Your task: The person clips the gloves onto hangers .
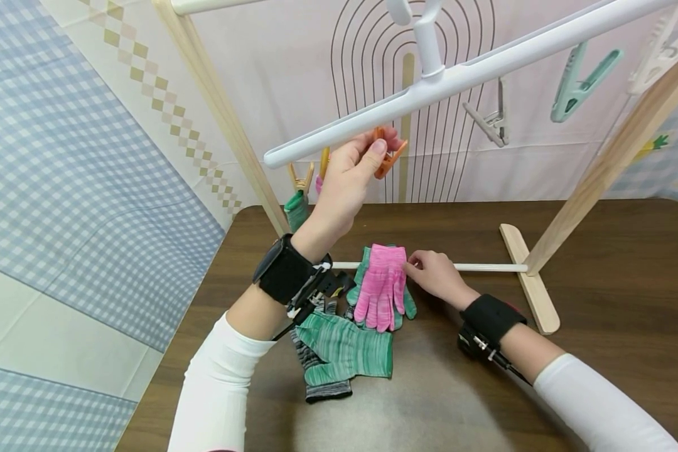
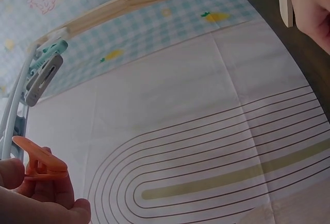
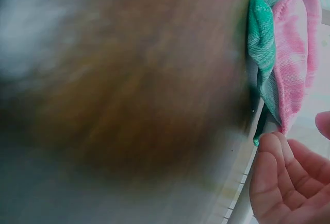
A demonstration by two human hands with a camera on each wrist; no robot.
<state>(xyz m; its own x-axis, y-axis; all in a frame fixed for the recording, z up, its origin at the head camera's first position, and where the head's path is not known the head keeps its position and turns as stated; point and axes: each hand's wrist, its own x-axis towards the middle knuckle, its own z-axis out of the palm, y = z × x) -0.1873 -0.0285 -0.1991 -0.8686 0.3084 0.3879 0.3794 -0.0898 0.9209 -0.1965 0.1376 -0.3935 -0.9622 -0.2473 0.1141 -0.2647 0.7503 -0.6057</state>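
- The left hand [image 1: 350, 172], at upper centre of the head view, pinches an orange clip [image 1: 385, 165] between thumb and fingers, just under the white hanger bar [image 1: 344, 127]. The clip is held by its upper part, perhaps so that its lower end stays free.
- The right hand [image 1: 437, 276], at centre right, has its fingertips at the cuff edge of a pink glove [image 1: 378, 285]. In the right wrist view the thumb stands apart from the fingers, so the grip looks loose, not pinching.
- The pink glove lies on a green glove [image 1: 410, 304], its fingers toward the bottom of the frame; this probably leaves the cuff easy to reach.
- Another green glove [image 1: 350, 348] lies lower, across a grey glove [image 1: 329, 390], on the table [image 1: 446, 402].
- At upper left of centre, a wooden peg [image 1: 302, 182] holds a hanging green piece [image 1: 296, 210]; at upper right, a teal clip [image 1: 576, 94] and a grey clip [image 1: 500, 122] hang with nothing in them.
- I can read no brand or label. At upper left of the left wrist view, small reddish writing beside an animal drawing [image 2: 41, 1] is too faint.
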